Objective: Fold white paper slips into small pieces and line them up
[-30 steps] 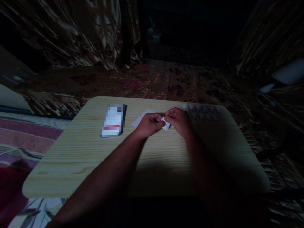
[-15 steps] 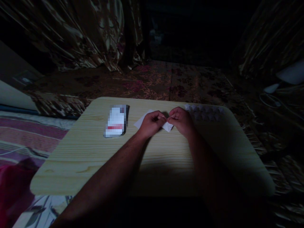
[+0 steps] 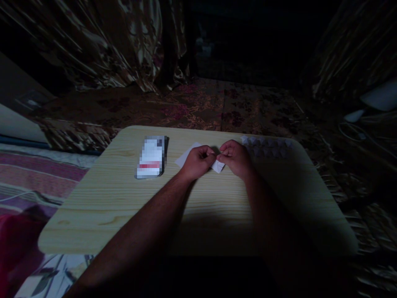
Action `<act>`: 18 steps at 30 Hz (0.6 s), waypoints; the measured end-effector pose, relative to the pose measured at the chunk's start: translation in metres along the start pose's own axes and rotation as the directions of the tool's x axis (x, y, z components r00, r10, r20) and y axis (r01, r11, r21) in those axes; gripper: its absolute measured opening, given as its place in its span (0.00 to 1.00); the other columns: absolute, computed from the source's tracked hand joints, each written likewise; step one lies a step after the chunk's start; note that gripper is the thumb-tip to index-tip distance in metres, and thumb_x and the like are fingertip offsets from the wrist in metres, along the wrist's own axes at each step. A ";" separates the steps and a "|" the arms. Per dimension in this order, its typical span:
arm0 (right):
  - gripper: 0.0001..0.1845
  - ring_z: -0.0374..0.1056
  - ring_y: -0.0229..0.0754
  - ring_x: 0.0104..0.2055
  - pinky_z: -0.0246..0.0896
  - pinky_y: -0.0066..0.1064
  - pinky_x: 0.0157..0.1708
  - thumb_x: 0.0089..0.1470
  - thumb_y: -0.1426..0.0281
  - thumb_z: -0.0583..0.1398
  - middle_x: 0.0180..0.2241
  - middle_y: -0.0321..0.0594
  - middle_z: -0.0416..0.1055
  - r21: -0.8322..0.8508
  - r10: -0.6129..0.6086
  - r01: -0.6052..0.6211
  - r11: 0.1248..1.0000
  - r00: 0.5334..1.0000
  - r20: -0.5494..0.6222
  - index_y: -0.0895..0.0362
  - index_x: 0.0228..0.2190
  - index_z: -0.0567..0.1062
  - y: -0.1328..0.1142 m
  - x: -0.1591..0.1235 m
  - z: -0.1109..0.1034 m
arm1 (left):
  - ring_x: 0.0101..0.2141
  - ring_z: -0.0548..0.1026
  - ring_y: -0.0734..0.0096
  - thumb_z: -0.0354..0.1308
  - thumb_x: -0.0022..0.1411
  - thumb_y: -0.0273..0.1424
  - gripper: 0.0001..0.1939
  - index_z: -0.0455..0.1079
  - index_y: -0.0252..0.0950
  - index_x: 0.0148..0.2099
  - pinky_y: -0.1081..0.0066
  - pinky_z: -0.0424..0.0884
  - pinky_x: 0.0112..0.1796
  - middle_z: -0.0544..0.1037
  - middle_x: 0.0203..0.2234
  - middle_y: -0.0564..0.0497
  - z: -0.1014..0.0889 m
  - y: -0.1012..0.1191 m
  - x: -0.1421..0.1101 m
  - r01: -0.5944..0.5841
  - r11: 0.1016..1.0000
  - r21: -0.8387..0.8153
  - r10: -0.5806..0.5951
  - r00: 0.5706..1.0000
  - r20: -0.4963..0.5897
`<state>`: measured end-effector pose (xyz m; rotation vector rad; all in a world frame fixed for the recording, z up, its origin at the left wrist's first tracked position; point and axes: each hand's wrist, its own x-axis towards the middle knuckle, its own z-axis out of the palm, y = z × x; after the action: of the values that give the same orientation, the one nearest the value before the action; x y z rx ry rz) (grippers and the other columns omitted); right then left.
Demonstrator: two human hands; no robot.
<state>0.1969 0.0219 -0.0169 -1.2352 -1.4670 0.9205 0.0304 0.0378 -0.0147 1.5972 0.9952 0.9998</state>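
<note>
A small folded piece of white paper [image 3: 218, 166] is pinched between my two hands above the table. My left hand [image 3: 199, 160] grips it from the left, its thumb and fingers closed. From the right, my right hand [image 3: 235, 157] holds the same paper, with thumb and forefinger pressed together. The fingers hide the paper's upper part. Partly behind my left hand lies a flat white sheet [image 3: 187, 155]. Beyond my right hand, several small folded paper pieces [image 3: 266, 143] sit in two rows, dim in the shadow.
The light wooden table [image 3: 108, 198] has rounded corners. A blurred-out white rectangular thing with a red band [image 3: 150, 157] lies on its left side. Patterned cloth [image 3: 204, 105] covers a surface behind the table. A striped cover [image 3: 34, 174] is at the left, a white lamp-like object [image 3: 380, 96] at the right.
Compared with a second ago, my fingertips have come closer together over the folded paper, and its visible part has turned and shifted slightly lower. The whole view has shifted a little.
</note>
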 end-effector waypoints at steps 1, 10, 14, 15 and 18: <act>0.14 0.68 0.38 0.22 0.61 0.28 0.23 0.42 0.69 0.66 0.20 0.31 0.72 -0.003 0.003 -0.003 1.000 1.000 -0.002 0.54 0.32 0.68 0.000 0.000 0.000 | 0.22 0.64 0.78 0.59 0.53 0.33 0.08 0.68 0.33 0.28 0.76 0.60 0.24 0.70 0.20 0.55 0.000 0.000 0.000 -0.004 1.000 0.005 0.004 1.000 0.000; 0.13 0.72 0.40 0.27 0.66 0.30 0.27 0.45 0.65 0.64 0.27 0.37 0.76 0.177 0.100 -0.099 0.979 0.995 0.002 0.57 0.35 0.73 -0.003 -0.001 0.004 | 0.22 0.64 0.78 0.59 0.56 0.37 0.11 0.68 0.33 0.30 0.76 0.60 0.24 0.70 0.21 0.54 0.001 -0.002 0.002 -0.008 0.998 -0.064 0.005 0.998 -0.057; 0.09 0.71 0.39 0.25 0.67 0.29 0.24 0.44 0.66 0.63 0.23 0.36 0.74 0.184 0.169 -0.173 0.968 0.985 0.036 0.58 0.29 0.75 -0.004 -0.002 0.005 | 0.22 0.64 0.78 0.59 0.56 0.38 0.12 0.68 0.33 0.30 0.76 0.60 0.24 0.70 0.21 0.54 0.002 -0.004 0.003 -0.013 0.995 -0.100 0.004 0.996 -0.092; 0.08 0.70 0.39 0.24 0.66 0.28 0.23 0.44 0.67 0.63 0.22 0.36 0.73 0.164 0.178 -0.181 0.970 0.983 0.037 0.58 0.28 0.75 -0.004 -0.002 0.006 | 0.22 0.64 0.78 0.59 0.57 0.38 0.12 0.68 0.33 0.30 0.76 0.60 0.24 0.70 0.21 0.54 0.002 -0.005 0.003 -0.019 0.995 -0.099 0.010 0.995 -0.096; 0.07 0.69 0.38 0.22 0.65 0.27 0.22 0.43 0.67 0.62 0.20 0.35 0.72 0.108 0.175 -0.177 0.978 0.984 0.030 0.59 0.26 0.75 -0.003 -0.002 0.007 | 0.22 0.65 0.77 0.58 0.58 0.39 0.13 0.69 0.33 0.30 0.76 0.60 0.24 0.70 0.21 0.54 0.002 -0.005 0.003 -0.037 0.995 -0.090 0.028 0.994 -0.102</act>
<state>0.1897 0.0193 -0.0156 -1.2921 -1.3185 1.1206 0.0325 0.0405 -0.0196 1.5041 0.9797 1.1418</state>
